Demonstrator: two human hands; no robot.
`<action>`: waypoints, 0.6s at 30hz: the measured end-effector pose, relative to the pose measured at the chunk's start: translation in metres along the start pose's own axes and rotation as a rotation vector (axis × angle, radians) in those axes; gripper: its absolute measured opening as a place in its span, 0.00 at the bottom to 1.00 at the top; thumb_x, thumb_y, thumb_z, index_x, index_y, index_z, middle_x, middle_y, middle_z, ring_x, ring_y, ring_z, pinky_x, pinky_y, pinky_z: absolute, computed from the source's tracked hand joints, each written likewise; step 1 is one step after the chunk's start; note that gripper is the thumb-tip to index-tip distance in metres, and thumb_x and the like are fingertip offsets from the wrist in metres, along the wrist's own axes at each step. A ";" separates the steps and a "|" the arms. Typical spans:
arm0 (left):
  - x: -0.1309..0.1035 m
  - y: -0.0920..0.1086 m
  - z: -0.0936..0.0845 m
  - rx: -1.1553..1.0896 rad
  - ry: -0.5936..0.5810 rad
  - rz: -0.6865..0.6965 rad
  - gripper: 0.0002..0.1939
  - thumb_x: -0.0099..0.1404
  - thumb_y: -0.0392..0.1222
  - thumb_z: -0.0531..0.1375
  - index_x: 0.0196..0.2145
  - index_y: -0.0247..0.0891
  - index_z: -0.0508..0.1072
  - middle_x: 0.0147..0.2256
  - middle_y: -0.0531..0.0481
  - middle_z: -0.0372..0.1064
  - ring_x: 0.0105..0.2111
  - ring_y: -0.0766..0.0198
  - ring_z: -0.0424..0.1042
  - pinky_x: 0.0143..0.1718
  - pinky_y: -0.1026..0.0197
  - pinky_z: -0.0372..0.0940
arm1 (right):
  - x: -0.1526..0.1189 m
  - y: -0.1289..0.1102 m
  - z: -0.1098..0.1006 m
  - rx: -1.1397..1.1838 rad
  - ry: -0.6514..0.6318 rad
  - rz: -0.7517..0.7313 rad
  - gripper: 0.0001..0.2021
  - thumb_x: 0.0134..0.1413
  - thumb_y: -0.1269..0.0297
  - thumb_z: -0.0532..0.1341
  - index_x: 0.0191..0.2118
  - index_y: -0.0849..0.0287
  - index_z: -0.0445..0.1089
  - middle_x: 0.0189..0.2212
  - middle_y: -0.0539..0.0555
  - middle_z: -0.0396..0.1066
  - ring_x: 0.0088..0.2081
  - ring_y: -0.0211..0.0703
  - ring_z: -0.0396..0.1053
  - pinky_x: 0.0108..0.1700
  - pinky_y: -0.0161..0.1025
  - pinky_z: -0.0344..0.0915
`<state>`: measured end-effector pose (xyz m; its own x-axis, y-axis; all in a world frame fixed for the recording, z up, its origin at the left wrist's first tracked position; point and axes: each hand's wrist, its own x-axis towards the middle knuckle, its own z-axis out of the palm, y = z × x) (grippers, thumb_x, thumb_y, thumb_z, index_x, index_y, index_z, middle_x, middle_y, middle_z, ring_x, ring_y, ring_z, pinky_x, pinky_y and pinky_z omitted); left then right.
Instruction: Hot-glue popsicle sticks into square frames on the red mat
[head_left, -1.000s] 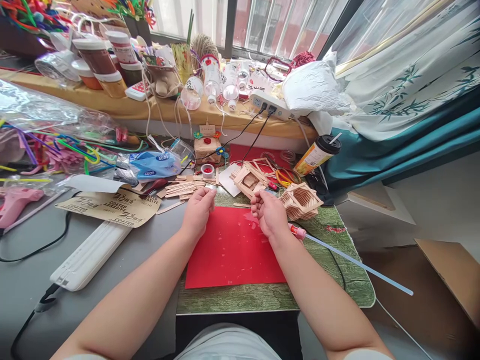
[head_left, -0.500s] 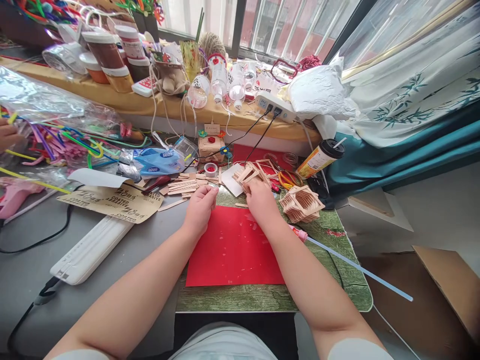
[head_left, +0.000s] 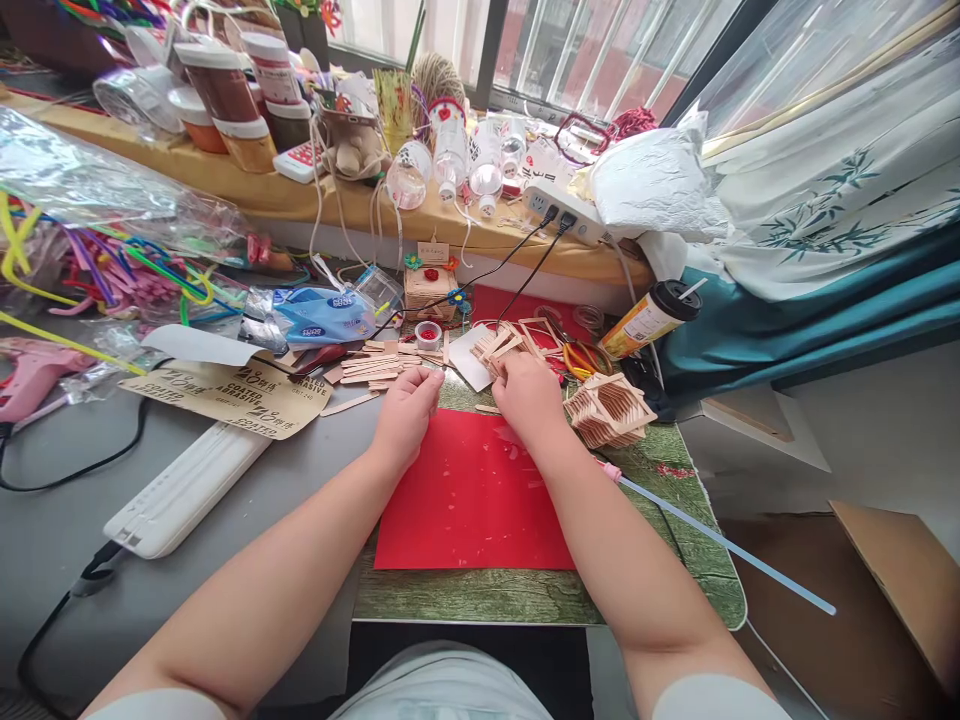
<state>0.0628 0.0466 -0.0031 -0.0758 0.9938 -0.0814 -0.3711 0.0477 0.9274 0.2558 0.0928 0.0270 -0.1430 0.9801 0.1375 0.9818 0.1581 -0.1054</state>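
My left hand [head_left: 409, 412] is closed over the top left corner of a red sheet [head_left: 476, 500], its fingertips pinched together; what they hold, if anything, is too small to make out. At the sheet's top right, my right hand [head_left: 529, 400] has its fingers closed at a small structure of wooden sticks [head_left: 504, 343]. A pile of loose wooden sticks [head_left: 371, 365] lies just left of my left hand. To the right of my right wrist stands a stacked wooden-stick frame [head_left: 609, 408] with an open middle. A white card [head_left: 470, 358] lies between the hands.
A cup with a straw [head_left: 652, 315] stands at the back right. Sandpaper [head_left: 232, 395] overlaps a white power strip [head_left: 187, 487] at left. A blue glue stick [head_left: 727, 540] juts past the right edge. Behind are a decorated stick box [head_left: 429, 292] and a tissue pack [head_left: 322, 316].
The view has shifted slightly, moving most things a little to the right. A person's hand at the far left edge has gone out of view. My hands keep nearly the same pose.
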 end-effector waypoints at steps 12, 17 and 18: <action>0.000 0.000 -0.001 0.002 -0.002 0.000 0.18 0.67 0.52 0.68 0.31 0.41 0.66 0.21 0.59 0.55 0.22 0.70 0.51 0.25 0.63 0.48 | -0.003 0.006 -0.007 -0.022 -0.020 0.019 0.08 0.64 0.69 0.60 0.45 0.60 0.76 0.47 0.63 0.79 0.47 0.56 0.75 0.48 0.45 0.64; -0.001 0.000 0.000 0.011 0.003 -0.001 0.18 0.67 0.53 0.68 0.31 0.41 0.66 0.21 0.59 0.55 0.21 0.70 0.51 0.24 0.63 0.48 | -0.011 0.010 -0.006 -0.011 -0.039 -0.004 0.08 0.65 0.68 0.61 0.45 0.59 0.76 0.47 0.62 0.80 0.48 0.56 0.76 0.49 0.45 0.64; -0.001 0.000 0.000 0.012 0.003 -0.001 0.18 0.66 0.53 0.68 0.30 0.41 0.66 0.21 0.59 0.55 0.21 0.70 0.51 0.24 0.63 0.48 | -0.013 0.011 -0.005 -0.008 -0.045 0.001 0.08 0.65 0.69 0.60 0.45 0.58 0.76 0.47 0.62 0.80 0.48 0.56 0.76 0.49 0.45 0.64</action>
<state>0.0629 0.0461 -0.0029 -0.0785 0.9934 -0.0837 -0.3599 0.0500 0.9316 0.2687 0.0808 0.0290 -0.1470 0.9848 0.0927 0.9829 0.1559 -0.0976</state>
